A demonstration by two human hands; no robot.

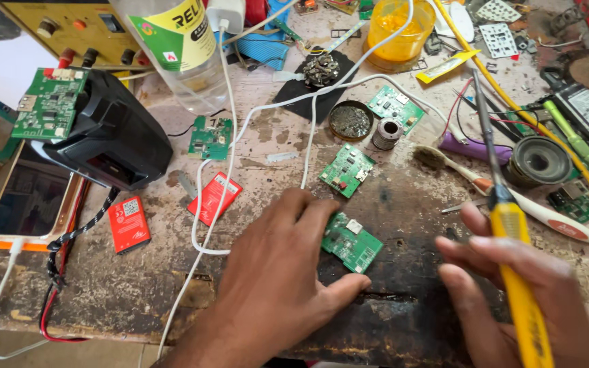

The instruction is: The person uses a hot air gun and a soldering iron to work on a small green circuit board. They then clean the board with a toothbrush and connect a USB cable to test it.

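pressing flat, the left hand [277, 272] pins a green circuit board [352, 242]; the right hand [512, 300] grips a yellow soldering iron [516, 266].

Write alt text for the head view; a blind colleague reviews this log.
The left hand pins a small green circuit board on a worn, cluttered workbench, while the right hand holds a yellow-handled soldering iron. Other boards, red batteries and white cables lie around.

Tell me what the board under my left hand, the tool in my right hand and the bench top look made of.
Circuit board: green laminate, slightly glossy, with small metal parts on it. Tool: yellow handle, probably smooth plastic, with a dark thin shaft, likely metal. Bench top: looks like worn wood, scorched black and stained, with cracks showing.
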